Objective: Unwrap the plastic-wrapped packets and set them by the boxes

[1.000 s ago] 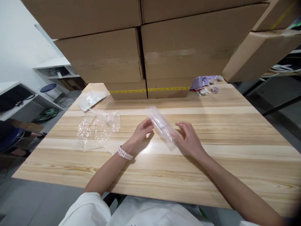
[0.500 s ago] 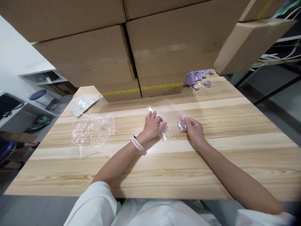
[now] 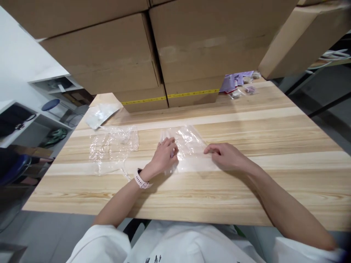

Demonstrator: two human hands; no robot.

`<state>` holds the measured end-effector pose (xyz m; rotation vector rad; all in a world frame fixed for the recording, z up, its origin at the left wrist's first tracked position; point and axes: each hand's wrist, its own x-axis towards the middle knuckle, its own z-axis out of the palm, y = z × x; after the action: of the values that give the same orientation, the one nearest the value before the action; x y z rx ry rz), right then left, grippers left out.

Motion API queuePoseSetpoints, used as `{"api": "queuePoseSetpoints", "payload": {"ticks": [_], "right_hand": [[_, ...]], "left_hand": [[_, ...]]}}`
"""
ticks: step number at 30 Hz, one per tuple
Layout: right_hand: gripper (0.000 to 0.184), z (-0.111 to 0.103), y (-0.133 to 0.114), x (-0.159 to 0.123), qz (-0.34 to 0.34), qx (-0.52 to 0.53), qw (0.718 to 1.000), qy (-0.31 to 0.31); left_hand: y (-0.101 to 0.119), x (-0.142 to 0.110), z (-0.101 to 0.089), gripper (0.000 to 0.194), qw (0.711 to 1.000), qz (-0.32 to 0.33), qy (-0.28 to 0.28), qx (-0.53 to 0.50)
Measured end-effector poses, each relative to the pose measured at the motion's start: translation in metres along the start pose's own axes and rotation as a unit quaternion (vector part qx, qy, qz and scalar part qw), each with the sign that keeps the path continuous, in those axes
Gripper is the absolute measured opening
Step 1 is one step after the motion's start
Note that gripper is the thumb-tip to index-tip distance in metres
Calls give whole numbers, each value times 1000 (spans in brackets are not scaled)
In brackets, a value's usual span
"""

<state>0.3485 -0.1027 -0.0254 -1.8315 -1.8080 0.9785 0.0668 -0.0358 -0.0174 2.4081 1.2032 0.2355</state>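
Note:
A clear plastic bag [image 3: 189,146] lies flat on the wooden table [image 3: 246,182] in front of me. My left hand [image 3: 164,157], with a white watch at the wrist, has its fingers curled on the bag's left edge. My right hand [image 3: 226,157] rests on the bag's right edge, fingers pressed together and pointing left. Whether anything is inside the bag I cannot make out.
A second crumpled clear bag [image 3: 113,148] lies to the left, with a white pouch [image 3: 100,114] behind it. Stacked cardboard boxes [image 3: 153,54] wall off the back of the table. Small purple packets [image 3: 238,82] sit at the back right.
The bag was held rolled up above the table a second ago. Now it lies spread flat, with both hands at its edges.

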Motion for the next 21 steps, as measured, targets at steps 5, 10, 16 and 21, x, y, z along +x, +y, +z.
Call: {"api": "queuePoseSetpoints", "payload": {"ticks": [5,10,16,21], "right_hand": [[49,-7,-9,-19,-36,-95,994,-30],[48,-12,2,-24,-57,-129,989,-33],[48,-14,13,-23,-59,-135,989,-16],[47,-21,22,-22,-35,-164,986,-5]], "left_hand": [[0,-17,-14,25,997,28,-4,-75],[-1,-36,-22,9,995,10,34,-96],[-25,-62,-13,20,995,-57,71,-28],[-13,-59,-3,27,994,-46,82,63]]}}
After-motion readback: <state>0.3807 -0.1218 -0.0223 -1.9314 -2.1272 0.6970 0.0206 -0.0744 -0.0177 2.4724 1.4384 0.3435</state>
